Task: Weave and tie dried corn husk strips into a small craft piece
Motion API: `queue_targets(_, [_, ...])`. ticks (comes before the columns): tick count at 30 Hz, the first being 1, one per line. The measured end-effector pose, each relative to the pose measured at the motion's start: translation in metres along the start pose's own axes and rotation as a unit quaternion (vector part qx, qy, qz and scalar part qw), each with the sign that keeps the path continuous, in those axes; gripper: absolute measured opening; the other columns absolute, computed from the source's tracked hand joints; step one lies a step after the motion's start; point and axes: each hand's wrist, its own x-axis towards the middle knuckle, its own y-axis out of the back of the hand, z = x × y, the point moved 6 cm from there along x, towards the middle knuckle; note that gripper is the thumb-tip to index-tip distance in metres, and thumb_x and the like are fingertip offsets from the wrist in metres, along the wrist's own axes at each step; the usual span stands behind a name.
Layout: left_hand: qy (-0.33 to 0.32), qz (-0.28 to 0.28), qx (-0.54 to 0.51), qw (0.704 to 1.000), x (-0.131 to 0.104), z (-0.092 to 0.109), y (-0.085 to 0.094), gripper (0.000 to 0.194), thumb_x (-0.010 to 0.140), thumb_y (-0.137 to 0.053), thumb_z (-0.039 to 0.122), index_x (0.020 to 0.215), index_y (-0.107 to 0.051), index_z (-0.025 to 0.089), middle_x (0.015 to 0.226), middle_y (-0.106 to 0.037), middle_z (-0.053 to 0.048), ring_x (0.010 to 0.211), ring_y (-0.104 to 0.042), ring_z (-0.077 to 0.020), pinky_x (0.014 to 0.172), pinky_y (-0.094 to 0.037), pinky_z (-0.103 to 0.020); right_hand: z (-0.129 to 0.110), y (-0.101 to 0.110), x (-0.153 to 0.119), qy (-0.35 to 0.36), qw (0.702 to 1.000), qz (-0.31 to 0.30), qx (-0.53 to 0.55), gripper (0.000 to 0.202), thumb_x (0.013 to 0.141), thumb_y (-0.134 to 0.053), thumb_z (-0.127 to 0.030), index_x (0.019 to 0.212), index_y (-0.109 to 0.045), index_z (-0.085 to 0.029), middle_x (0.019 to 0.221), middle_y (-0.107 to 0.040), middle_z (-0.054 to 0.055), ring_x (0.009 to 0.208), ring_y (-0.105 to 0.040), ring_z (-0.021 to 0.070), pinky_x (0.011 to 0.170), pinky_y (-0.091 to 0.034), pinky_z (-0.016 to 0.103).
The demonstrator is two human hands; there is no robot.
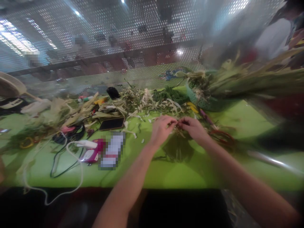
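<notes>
1. Two bare hands are brought almost together above the green table (180, 180), and a small plant piece (180, 130) is seen at and just below the meeting point of their fingertips.
2. Both the left hand (163, 125) and the right hand (193, 128) are drawn into a pinch, thumb against finger; the plant piece seems to be gripped from both sides, though the exact contact is blurred.
3. The plant piece is thus placed to the right of the left hand and to the left of the right hand; neither hand can be called clearly nearer.
4. Its long axis cannot be made out for certain; only pale, thin ends are shown pointing downward, toward the table edge.
5. Beyond the fingertips, a heap of dried plant scraps (147, 97) is spread across the table, with a green basket (209, 104) set at its right end.
6. To the left, a dark phone (111, 124) is laid flat, well apart from the left hand; on the other side, a reddish loop (223, 137) is found near the right hand.
</notes>
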Motion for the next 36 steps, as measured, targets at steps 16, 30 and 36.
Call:
queue_targets(16, [0.194, 0.039, -0.243, 0.950, -0.007, -0.032, -0.018, 0.008, 0.090, -0.054, 0.026, 0.088, -0.054, 0.018, 0.082, -0.056, -0.001, 0.078, -0.052, -0.0129, 0.076, -0.041, -0.027, -0.011, 0.023, -0.002, 0.058, 0.972, 0.058, -0.222, 0.010, 0.083, -0.058, -0.030, 0.079, -0.059, -0.021, 0.073, -0.063, 0.000, 0.069, -0.054, 0.0164, 0.063, -0.037, 0.028])
queue_targets(30, [0.337, -0.006, -0.433, 0.836, -0.014, -0.036, -0.036, 0.025, 0.084, -0.061, 0.041, 0.093, -0.059, 0.017, 0.088, -0.061, -0.002, 0.078, -0.059, -0.0119, 0.073, -0.046, -0.027, -0.010, 0.014, -0.005, 0.056, 0.978, 0.055, -0.193, 0.009, 0.086, -0.053, -0.029, 0.082, -0.057, -0.023, 0.071, -0.063, 0.001, 0.063, -0.056, 0.0166, 0.060, -0.038, 0.028])
queue_targets(36, [0.357, -0.013, -0.403, 0.843, -0.015, -0.035, -0.033, 0.041, 0.070, -0.079, 0.035, 0.101, -0.059, 0.016, 0.088, -0.066, -0.003, 0.081, -0.061, -0.0131, 0.076, -0.047, -0.028, -0.010, 0.014, -0.005, 0.050, 0.982, 0.055, -0.176, 0.007, 0.086, -0.054, -0.029, 0.083, -0.055, -0.023, 0.072, -0.063, 0.000, 0.061, -0.055, 0.0159, 0.058, -0.039, 0.028])
